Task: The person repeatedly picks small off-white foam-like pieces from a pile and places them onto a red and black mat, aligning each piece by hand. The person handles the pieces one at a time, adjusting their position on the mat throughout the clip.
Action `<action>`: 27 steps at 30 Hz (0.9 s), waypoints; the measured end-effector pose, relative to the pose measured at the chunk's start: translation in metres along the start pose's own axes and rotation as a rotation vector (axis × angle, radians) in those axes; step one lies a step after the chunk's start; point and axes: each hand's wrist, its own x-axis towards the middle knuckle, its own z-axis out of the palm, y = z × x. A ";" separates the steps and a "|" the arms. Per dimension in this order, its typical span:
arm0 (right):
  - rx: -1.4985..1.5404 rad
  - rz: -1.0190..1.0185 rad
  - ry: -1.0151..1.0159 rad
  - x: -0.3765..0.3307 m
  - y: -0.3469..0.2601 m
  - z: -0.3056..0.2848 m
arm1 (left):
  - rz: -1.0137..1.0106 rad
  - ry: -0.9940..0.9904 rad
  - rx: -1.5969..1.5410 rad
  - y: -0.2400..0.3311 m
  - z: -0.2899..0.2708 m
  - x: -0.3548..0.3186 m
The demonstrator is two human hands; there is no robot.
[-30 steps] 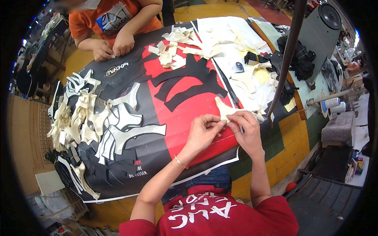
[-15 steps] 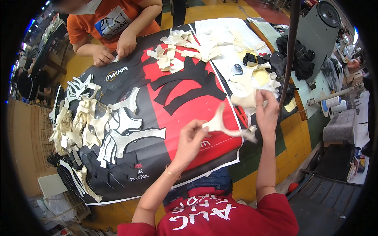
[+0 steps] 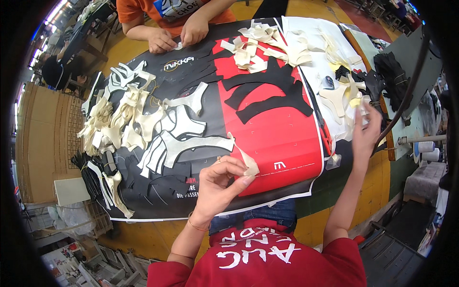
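My left hand (image 3: 224, 179) pinches a cream fabric piece (image 3: 249, 163) between thumb and fingers, above the near edge of the red part of the table cover. The piece is seen partly edge-on and folded. My right hand (image 3: 367, 128) is over the right side of the table, beside loose cream pieces on a white sheet (image 3: 315, 57). Motion smears its fingers, so whether it holds anything cannot be made out. A cream forked piece (image 3: 336, 100) lies on that sheet just left of it. Black curved fabric pieces (image 3: 275, 106) lie on the red area.
To the left lie piles of cream pieces (image 3: 136, 112) and white pieces with black edges (image 3: 184, 146). More cream strips (image 3: 260, 40) are heaped at the far side. A co-worker's hands (image 3: 179, 38) work at the far edge. A dark cable (image 3: 411, 91) hangs at right.
The view has swung, shifting the table rightward. My left hand has drawn its cream piece nearer to me and leftward over the table. My right hand has moved farther out over the white sheet.
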 end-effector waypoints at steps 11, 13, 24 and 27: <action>1.197 0.392 -0.616 -0.130 -0.104 0.003 | -0.124 -0.101 0.047 -0.032 0.040 0.028; 1.129 0.405 -0.638 -0.132 -0.099 0.003 | -0.157 -0.110 0.123 -0.035 0.043 0.029; 1.109 0.442 -0.686 -0.135 -0.089 0.008 | -0.038 -0.127 0.390 -0.040 0.045 0.027; 1.057 0.437 -0.692 -0.133 -0.088 0.008 | -0.052 -0.137 0.368 -0.045 0.044 0.026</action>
